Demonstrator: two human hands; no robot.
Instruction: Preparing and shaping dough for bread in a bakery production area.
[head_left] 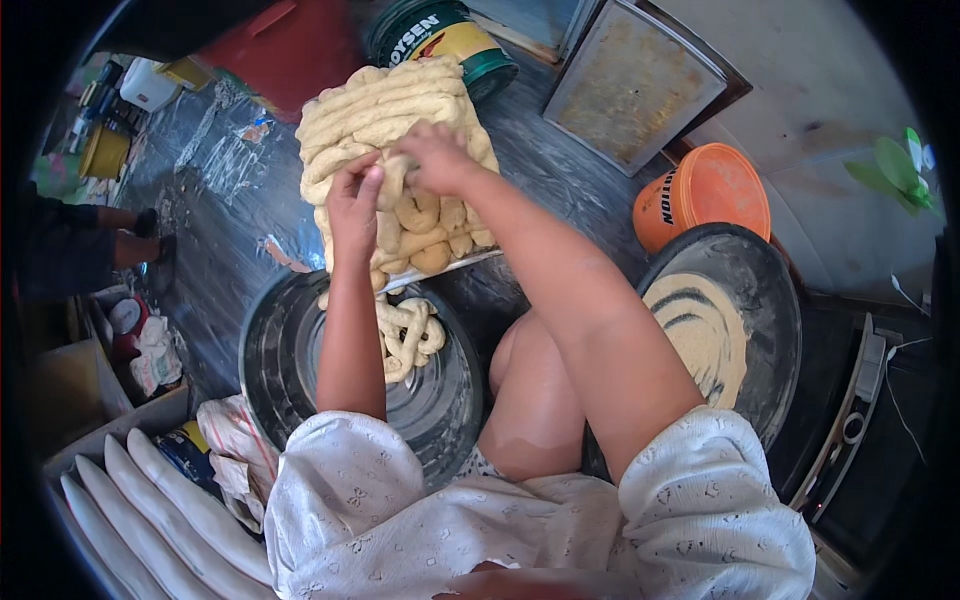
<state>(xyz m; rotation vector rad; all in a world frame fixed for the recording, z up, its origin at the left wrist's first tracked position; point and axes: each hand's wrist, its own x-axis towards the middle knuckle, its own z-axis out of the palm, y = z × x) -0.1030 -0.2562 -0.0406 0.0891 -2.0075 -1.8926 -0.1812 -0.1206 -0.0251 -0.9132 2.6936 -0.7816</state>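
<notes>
A tall stack of pale dough ropes point(390, 110) rests on a tray at the centre, with looped pieces on its lower part. My left hand point(357, 195) is closed in a pinch on dough near the stack's middle. Just to its right, my right hand point(438, 160) has its fingers bent round a strand of dough, its fingertips partly hidden. Below the stack, a black round basin point(275, 390) holds tangled dough strands point(410, 335). At my right, another black basin point(770, 330) holds light tan crumbs point(700, 350).
Behind are a red container point(290, 50), a green bucket point(470, 75) and metal trays point(630, 90). An orange bucket point(720, 195) stands right. Another person's legs point(130, 250) show at left. Long white objects point(170, 500) fill a crate at lower left. A black appliance point(900, 420) is at right.
</notes>
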